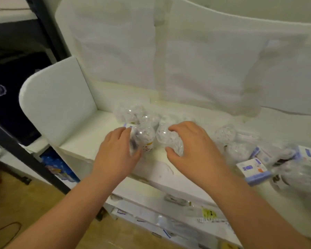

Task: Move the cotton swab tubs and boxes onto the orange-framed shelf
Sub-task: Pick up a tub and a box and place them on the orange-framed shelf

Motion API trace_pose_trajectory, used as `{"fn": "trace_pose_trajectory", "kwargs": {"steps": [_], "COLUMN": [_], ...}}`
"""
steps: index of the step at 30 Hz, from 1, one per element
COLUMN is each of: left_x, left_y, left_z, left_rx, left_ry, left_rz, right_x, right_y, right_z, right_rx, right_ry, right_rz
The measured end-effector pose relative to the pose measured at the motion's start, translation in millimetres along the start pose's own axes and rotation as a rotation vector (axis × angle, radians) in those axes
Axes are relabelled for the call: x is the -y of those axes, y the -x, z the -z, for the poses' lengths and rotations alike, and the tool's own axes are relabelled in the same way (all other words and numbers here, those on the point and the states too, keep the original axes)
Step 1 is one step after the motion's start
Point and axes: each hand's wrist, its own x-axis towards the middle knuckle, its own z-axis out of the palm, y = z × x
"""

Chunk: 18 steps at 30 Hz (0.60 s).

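Several clear round cotton swab tubs stand on a white shelf. My left hand is wrapped around one clear tub with a small printed label. My right hand cups a second clear tub beside it, thumb below and fingers above. More tubs sit behind them and others lie to the right. A white-and-blue swab box rests near the front edge at right, with wrapped packs beyond it. The frame is blurred. No orange-framed shelf shows.
A white side panel closes the shelf's left end and white sheets hang behind. A lower shelf holds flat packets. Black shelf posts and blue packs stand at left above a wooden floor.
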Motion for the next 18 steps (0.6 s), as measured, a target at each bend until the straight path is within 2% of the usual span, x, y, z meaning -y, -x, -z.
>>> {"fn": "trace_pose_trajectory", "kwargs": {"steps": [7,14,18], "left_x": [45.9,78.0,80.5], "left_y": [-45.4,-63.0,-68.6], "left_z": [-26.3,-28.6,-31.3], "left_rx": [0.153,0.145,0.201], "left_ry": [0.061,0.134,0.186], "left_rz": [-0.040,-0.020,0.002], "right_x": [20.5,30.7,39.5], "right_y": [-34.2,-56.7,-71.8], "right_z": [-37.4,-58.9,-72.0], "right_rx": [-0.002,0.027,0.137], "right_ry": [0.012,0.097,0.220], "right_rz": [-0.057,-0.061,-0.021]}}
